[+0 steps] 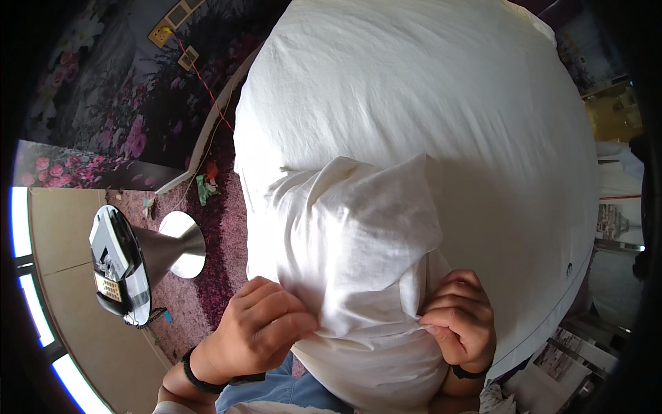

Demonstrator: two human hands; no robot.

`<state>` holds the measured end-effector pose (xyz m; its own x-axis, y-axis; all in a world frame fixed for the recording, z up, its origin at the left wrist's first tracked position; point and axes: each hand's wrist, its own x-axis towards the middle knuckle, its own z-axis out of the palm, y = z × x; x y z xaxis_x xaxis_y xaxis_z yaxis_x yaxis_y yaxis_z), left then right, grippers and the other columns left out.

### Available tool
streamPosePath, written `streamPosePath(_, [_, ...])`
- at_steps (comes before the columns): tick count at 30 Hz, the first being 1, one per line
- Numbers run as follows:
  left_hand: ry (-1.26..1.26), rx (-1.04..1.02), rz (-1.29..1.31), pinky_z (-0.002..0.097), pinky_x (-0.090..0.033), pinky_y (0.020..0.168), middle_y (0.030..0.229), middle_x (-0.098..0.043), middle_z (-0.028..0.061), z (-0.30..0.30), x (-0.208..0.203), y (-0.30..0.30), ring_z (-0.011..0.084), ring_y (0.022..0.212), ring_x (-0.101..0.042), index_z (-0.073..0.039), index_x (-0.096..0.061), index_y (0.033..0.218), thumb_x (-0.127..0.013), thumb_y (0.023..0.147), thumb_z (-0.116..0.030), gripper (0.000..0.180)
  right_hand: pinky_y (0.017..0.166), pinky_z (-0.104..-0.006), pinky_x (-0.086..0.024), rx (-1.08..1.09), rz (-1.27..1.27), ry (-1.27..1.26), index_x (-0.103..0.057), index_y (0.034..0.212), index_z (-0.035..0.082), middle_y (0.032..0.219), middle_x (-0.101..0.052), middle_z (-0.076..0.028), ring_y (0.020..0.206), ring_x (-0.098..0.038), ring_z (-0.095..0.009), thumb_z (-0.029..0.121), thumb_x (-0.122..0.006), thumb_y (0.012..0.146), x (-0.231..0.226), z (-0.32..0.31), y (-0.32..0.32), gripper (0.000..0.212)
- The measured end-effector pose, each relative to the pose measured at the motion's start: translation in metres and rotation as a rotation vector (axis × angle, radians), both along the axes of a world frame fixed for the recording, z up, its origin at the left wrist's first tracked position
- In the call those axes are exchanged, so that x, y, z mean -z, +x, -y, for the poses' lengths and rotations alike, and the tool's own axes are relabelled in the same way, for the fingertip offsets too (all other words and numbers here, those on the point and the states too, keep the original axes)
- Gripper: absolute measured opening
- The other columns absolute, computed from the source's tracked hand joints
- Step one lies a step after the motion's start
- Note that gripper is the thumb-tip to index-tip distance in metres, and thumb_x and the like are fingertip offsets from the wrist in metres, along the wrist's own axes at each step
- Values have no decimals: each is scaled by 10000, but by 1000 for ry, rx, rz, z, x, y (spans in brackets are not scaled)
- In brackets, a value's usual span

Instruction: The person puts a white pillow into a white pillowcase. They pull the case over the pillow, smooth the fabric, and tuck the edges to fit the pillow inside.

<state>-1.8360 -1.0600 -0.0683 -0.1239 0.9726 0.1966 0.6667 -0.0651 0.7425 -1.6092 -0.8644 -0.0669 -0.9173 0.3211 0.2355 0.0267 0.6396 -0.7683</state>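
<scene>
A wrinkled white pillowcase (352, 234) lies on the near part of a bed covered with a white sheet (414, 76). From its near, open end bulges a slightly creamier pillow (376, 369), close against my body. My left hand (258, 324) is closed, pinching the left side of the pillowcase's edge. On the other side, my right hand (458, 321) has thumb and fingers pressed together on that same edge. Fabric folds run between the two hands, and the far corners of the pillowcase stand up loosely. How far the pillow reaches inside is hidden.
Left of the bed, a small round-topped table (141, 276) with a metal base holds a telephone (109, 290) and a dark tray-like item. Crumpled scraps (205, 188) lie on the purple carpet (224, 255). A red cord (203, 84) runs from a wall socket toward the bed.
</scene>
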Motion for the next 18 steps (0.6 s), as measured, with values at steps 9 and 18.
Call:
streamPosePath(9, [-5,87,24,331,-541,606,785,-597,48,-1,8,2,226,695,-636,-75,-614,873,-689,754,-85,141,637,-305,-466,141,-37,250,-707,1031,34,899,-671,-56,681,-615,-184,103,-814,722,-2,8,-33,334])
streamPosePath(18, [194,-193,-113,397,-487,829,1066,-634,84,-80,33,-35,291,954,-602,-53,-667,1137,-818,680,-220,510,599,-324,-453,236,13,335,-709,1066,28,818,-624,-55,661,-591,-202,-9,-747,762,17,-3,-49,309])
